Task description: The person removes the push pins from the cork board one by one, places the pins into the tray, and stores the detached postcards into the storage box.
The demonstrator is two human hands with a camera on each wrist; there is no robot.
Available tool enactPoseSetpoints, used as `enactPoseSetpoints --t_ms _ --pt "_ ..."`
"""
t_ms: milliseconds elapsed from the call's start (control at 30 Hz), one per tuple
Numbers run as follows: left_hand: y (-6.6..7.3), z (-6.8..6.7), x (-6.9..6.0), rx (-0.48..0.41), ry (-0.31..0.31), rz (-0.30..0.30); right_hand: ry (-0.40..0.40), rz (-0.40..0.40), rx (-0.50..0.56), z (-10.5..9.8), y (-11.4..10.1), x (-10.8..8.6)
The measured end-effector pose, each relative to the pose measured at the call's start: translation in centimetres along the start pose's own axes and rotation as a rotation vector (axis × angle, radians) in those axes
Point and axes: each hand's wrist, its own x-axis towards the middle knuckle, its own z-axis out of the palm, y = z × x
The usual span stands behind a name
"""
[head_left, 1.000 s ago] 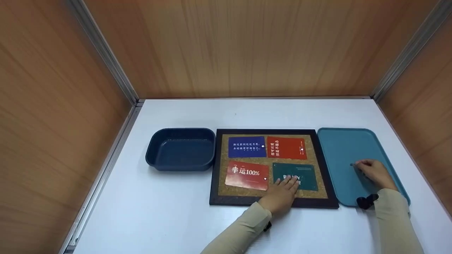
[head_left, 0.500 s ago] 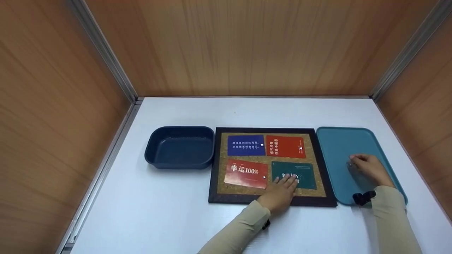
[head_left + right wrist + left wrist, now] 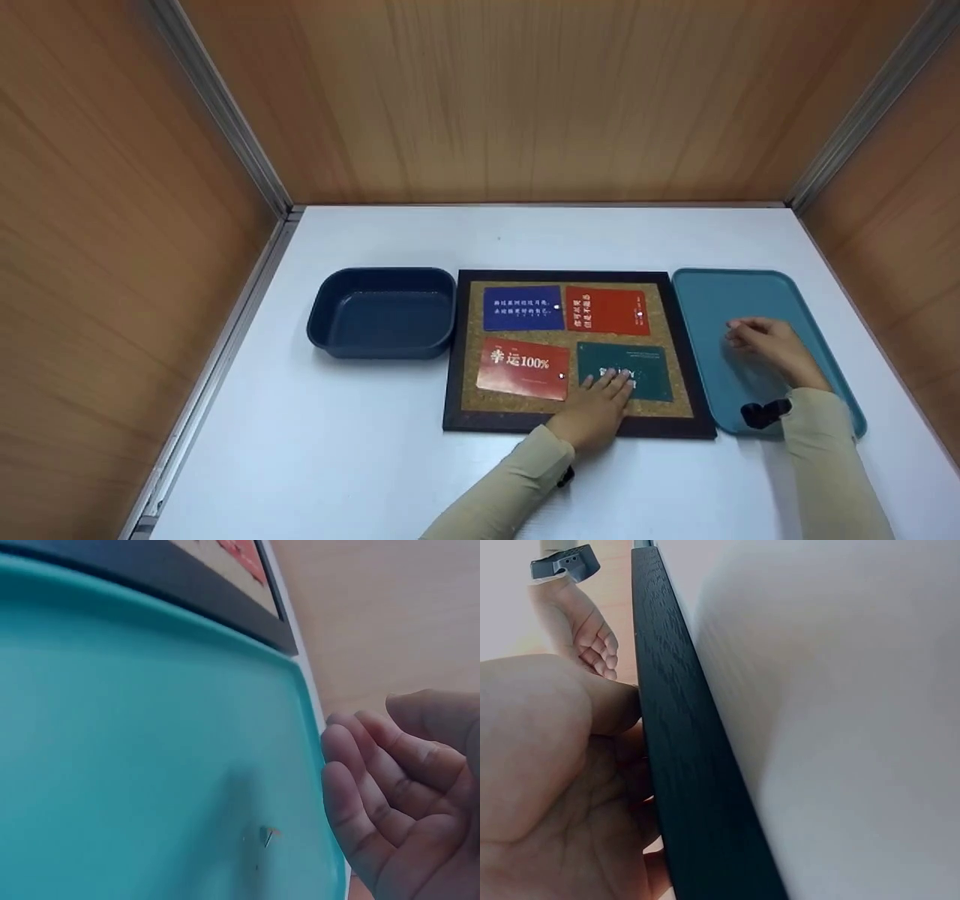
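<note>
My left hand (image 3: 590, 421) lies flat with spread fingers on a dark green card (image 3: 651, 367), low on a black-framed cork board (image 3: 465, 375). In the left wrist view, its palm (image 3: 555, 787) is beside the frame's edge (image 3: 682, 727). My right hand (image 3: 784, 352) is over the teal tray (image 3: 720, 300), thumb and fingertips close together. The right wrist view has the fingers (image 3: 345, 795) bent and the thumb near the index finger; whether something tiny is between them cannot be told. A small metal pin (image 3: 268, 837) rests on the tray (image 3: 135, 727).
Left of the board is a deep blue dish (image 3: 382, 350). A blue card (image 3: 517, 315), a red card (image 3: 615, 319) and a lighter red card (image 3: 517, 382) lie on the cork, each with a small bright pin head. Wooden panels (image 3: 480, 105) surround the white table (image 3: 300, 450).
My right hand has moved left and slightly away from me over the tray, toward the board. The left hand has stayed on the green card. The head view has shifted slightly.
</note>
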Motion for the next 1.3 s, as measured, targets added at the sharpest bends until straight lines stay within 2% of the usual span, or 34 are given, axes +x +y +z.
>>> enactPoseSetpoints --t_ms 467,967,1300 --pt "0.1 -0.1 -0.1 0.012 -0.008 0.002 -0.068 0.010 0.023 1.5 -1.3 0.8" --pt "0.0 0.1 0.0 -0.011 0.010 0.011 -0.119 -0.007 0.137 3.3 -1.6 1.4" --pt "0.1 -0.3 -0.3 -0.020 -0.006 0.014 -0.129 -0.003 0.189 4.6 -1.5 1.6"
